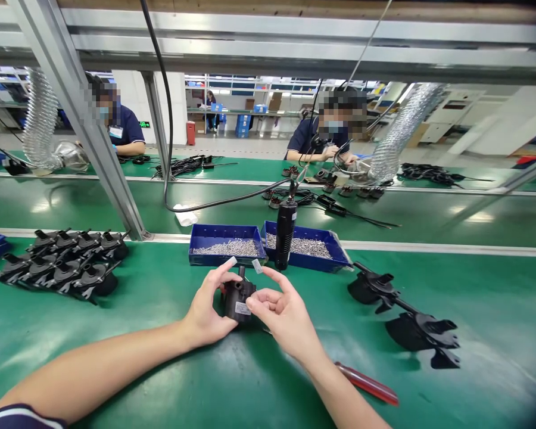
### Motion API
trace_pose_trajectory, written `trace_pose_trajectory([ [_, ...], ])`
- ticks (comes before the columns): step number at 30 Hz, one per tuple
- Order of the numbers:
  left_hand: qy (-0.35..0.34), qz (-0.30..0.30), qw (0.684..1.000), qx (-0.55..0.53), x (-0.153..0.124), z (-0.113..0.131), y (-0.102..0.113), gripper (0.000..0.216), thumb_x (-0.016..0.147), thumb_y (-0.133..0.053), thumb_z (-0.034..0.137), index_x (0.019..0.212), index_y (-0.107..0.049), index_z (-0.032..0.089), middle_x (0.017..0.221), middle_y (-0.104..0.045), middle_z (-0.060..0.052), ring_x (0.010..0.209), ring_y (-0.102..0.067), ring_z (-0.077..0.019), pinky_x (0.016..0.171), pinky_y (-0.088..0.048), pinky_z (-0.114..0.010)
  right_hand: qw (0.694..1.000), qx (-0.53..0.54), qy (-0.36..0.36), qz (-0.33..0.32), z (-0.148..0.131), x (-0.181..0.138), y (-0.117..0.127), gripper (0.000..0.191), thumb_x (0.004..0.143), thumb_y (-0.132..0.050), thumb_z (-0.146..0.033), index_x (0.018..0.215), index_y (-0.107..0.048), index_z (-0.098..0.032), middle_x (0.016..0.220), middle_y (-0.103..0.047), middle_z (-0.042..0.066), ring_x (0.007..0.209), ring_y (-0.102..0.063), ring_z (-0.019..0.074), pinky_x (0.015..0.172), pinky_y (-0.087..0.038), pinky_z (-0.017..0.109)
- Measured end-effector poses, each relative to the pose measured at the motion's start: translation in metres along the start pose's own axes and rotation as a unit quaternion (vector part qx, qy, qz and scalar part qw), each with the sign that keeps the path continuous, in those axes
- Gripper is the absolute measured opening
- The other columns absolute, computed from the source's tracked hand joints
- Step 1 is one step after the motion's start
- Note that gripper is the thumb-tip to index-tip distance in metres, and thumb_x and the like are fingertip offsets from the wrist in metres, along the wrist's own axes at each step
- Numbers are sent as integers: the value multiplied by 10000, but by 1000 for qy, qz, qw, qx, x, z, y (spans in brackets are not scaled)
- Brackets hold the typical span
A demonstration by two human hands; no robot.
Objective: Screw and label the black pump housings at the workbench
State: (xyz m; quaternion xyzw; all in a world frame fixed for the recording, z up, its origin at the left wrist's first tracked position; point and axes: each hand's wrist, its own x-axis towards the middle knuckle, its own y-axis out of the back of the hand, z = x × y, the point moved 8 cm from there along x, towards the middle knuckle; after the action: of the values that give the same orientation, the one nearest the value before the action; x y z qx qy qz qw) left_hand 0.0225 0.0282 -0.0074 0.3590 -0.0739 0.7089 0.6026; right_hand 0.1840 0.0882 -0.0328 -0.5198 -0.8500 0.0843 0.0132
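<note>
A small black pump-like part [238,300] with a white label sits between both my hands over the green mat. My left hand [209,307] curls round its left side, finger and thumb pinched on it. My right hand [282,313] grips its right side, forefinger raised. Both forefingers wear pale finger cots. Just behind hangs a black electric screwdriver [285,232] on a cable, upright and untouched.
Two blue trays of small screws [227,245] [308,245] stand behind my hands. Several black parts are stacked at the left [62,265], and two larger black pieces lie at the right [406,316]. A red-handled tool [368,384] lies by my right forearm. Two people work across the conveyor.
</note>
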Motion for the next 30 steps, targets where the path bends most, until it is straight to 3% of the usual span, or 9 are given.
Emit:
trace_pose_trajectory([
  [9,-5,6,1000,-8,1,1,0,1004,858,-806,135,1722,-333,325,1344,-699,-92,1164,-715,-264,959,-611,-404,1000,-3,-6,27,-3,0,2,1066,737,-981,-647,1507,-397,-197,792,-726,-7,624,-547,159,606,-393,260],
  [13,0,3,1000,-5,-1,-1,-1,1017,840,-801,118,1719,-335,328,1347,-706,-87,1185,-713,-268,992,-603,-419,999,-11,10,31,-2,-3,-2,991,790,-954,-595,1513,-396,-210,793,-706,-22,621,-528,155,598,-391,264],
  [17,22,6,1000,-19,-2,-6,0,1011,819,-799,125,1708,-354,305,1355,-713,-99,1215,-709,-285,995,-612,-428,990,-100,87,58,-4,-7,2,797,917,-856,-476,1539,-408,-257,853,-704,-29,605,-495,146,606,-431,288],
  [20,33,25,998,-42,-1,-7,4,1038,789,-828,126,1698,-363,314,1351,-711,-96,1238,-706,-293,979,-621,-406,958,-206,176,96,-12,-7,14,720,967,-797,-428,1563,-417,-289,1028,-717,18,630,-521,153,576,-447,298],
  [22,29,36,998,-46,-1,-4,7,1057,781,-839,124,1698,-357,331,1356,-707,-93,1232,-709,-291,965,-625,-391,946,-246,194,82,-14,-4,15,786,968,-784,-433,1616,-364,-283,1038,-716,23,628,-550,164,562,-453,305],
  [25,-12,19,1000,-11,-3,6,6,1026,822,-802,105,1708,-353,361,1331,-710,-86,1187,-715,-283,984,-628,-413,942,-295,157,17,-9,-2,-1,949,941,-779,-416,1706,-244,-242,834,-722,-24,547,-587,192,541,-422,318],
  [28,-76,-25,996,43,-8,17,-1,949,875,-731,78,1694,-382,409,1289,-719,-73,1167,-708,-288,1006,-633,-453,909,-393,141,23,-13,-6,-18,1087,840,-832,-392,1747,-259,-216,793,-767,8,639,-721,308,598,-455,358],
  [30,-80,-57,993,65,-11,17,-4,940,883,-715,104,1697,-376,430,1288,-719,-68,1162,-718,-299,1012,-641,-471,892,-434,122,6,-15,-1,-20,1215,777,-915,-450,1772,-254,-228,797,-782,17,724,-762,362,659,-500,384],
])
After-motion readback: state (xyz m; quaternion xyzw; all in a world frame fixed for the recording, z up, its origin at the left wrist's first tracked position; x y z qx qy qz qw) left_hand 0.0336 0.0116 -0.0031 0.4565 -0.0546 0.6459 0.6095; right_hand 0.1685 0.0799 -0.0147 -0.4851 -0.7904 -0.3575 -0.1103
